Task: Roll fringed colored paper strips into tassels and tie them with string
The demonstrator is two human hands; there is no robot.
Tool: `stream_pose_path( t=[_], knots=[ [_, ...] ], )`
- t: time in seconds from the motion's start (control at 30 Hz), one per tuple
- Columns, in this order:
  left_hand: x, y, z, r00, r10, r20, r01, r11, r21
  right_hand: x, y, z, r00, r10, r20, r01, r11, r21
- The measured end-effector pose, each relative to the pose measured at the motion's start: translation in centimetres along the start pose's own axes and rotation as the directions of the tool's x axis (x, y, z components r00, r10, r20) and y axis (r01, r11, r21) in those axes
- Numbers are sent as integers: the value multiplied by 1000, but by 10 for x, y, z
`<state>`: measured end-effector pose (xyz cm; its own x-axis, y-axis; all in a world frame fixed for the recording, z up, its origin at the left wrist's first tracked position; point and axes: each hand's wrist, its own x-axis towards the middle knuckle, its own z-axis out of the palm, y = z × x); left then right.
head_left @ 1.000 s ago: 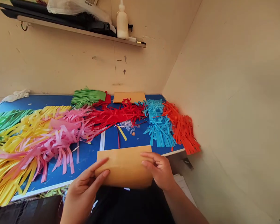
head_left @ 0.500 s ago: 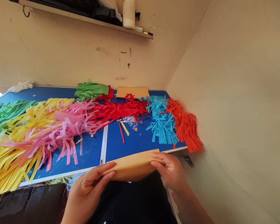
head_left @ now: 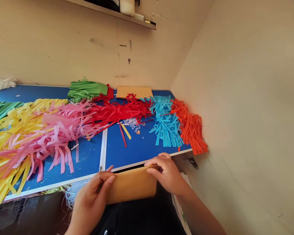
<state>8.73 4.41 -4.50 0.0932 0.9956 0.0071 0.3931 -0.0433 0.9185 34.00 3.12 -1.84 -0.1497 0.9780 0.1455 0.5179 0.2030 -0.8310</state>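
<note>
A folded piece of yellow-orange paper (head_left: 133, 185) is held between both hands, just in front of the table's near edge and above a dark lap. My left hand (head_left: 94, 192) pinches its left end between thumb and fingers. At the upper right corner, my right hand (head_left: 165, 173) grips it with the thumb on the near side and the fingers curled over the top edge. The paper's broad face is turned toward me, its lower edge slightly blurred.
Fringed paper bundles cover the blue table (head_left: 127, 153): yellow (head_left: 5, 137), pink (head_left: 61, 130), red (head_left: 112, 112), light blue (head_left: 166, 125), orange (head_left: 192, 129) and green (head_left: 87, 90). Another yellow-orange paper piece (head_left: 134, 91) lies at the back. A shelf (head_left: 107, 12) hangs above; a wall (head_left: 247, 114) stands right.
The paper has tilted so its broad face now shows more fully toward me. My right hand has moved left and curled over the top edge. The view has shifted slightly right and down.
</note>
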Motion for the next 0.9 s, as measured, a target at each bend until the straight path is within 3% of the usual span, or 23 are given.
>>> stream_pose_path(
  t=[0.07,0.13,0.3,0.4,0.6,0.77,0.83,0.9],
  knots=[
    [-3,-1,9,990,142,2,-140,979,145,6,-3,3,988,-79,134,96,987,-127],
    [-6,1,13,977,204,55,-211,962,175,9,-7,4,962,-150,228,184,974,-135],
    [-11,8,8,982,-21,189,13,999,42,10,-17,-1,931,-196,307,248,959,-141],
    [-11,5,7,973,-40,229,43,999,-7,10,-20,1,916,-225,331,305,929,-212],
    [-13,8,13,983,16,180,-4,998,-66,11,-21,14,870,-339,359,433,874,-223],
    [-10,17,6,974,140,177,-144,990,7,11,-16,13,856,-349,382,455,859,-235],
    [-11,10,0,992,84,90,-85,996,5,9,-10,6,886,-271,376,375,896,-238],
    [-13,0,-3,997,-67,-25,66,997,-48,7,-4,-4,907,-179,382,267,944,-192]
  ],
)
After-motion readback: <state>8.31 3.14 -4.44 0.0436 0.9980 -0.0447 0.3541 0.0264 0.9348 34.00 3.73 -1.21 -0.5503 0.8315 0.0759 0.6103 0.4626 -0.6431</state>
